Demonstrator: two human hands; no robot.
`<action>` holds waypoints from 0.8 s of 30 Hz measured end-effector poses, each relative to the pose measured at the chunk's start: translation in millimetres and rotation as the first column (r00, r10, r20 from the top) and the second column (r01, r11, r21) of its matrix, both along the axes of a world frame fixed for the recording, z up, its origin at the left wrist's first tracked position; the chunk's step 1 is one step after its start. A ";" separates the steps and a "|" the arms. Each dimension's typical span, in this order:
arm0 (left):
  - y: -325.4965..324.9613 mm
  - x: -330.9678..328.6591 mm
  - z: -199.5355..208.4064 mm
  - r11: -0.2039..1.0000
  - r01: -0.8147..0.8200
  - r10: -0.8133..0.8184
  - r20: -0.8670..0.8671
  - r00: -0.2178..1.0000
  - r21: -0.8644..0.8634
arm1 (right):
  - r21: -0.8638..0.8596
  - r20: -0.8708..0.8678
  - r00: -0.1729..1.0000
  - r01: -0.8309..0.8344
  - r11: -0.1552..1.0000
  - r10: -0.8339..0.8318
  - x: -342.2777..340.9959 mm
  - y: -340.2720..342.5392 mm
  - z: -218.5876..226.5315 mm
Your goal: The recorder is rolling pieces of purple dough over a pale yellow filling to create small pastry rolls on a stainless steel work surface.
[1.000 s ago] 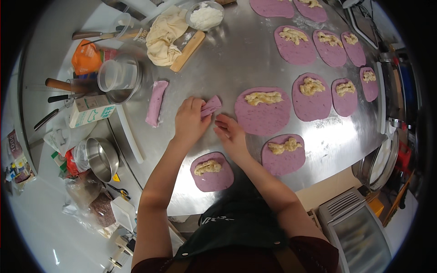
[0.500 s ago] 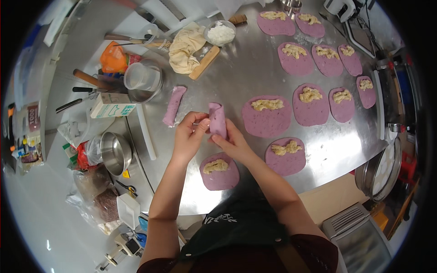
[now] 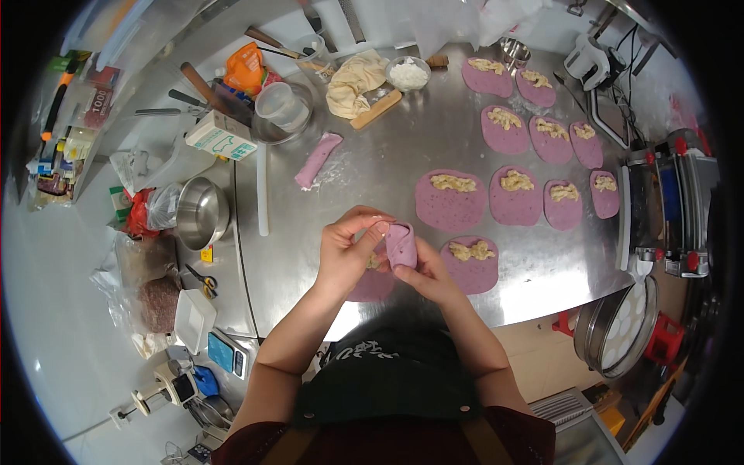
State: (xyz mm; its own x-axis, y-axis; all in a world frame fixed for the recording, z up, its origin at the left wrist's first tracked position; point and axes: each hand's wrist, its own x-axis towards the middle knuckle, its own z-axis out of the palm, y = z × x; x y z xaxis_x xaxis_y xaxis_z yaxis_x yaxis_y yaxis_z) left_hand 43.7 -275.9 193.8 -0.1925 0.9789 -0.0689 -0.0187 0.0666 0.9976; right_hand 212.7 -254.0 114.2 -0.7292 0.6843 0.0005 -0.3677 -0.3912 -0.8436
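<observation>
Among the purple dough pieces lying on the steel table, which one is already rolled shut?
The rolled purple dough log near the white carton; every other piece on the table lies flat and open with filling on top.

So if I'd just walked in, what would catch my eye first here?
Probably the purple dough piece pinched between the left hand and right hand, lifted above the steel table. Next, the rows of flat purple dough rounds topped with pale filling, spread across the table's right half. Farther back on the left lies one finished purple roll.
</observation>
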 end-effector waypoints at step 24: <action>4.2 19.4 55.8 0.926 0.376 -0.360 0.212 0.908 -0.036 | 0.162 -0.036 0.998 -0.049 0.986 0.055 38.3 -4.0 51.0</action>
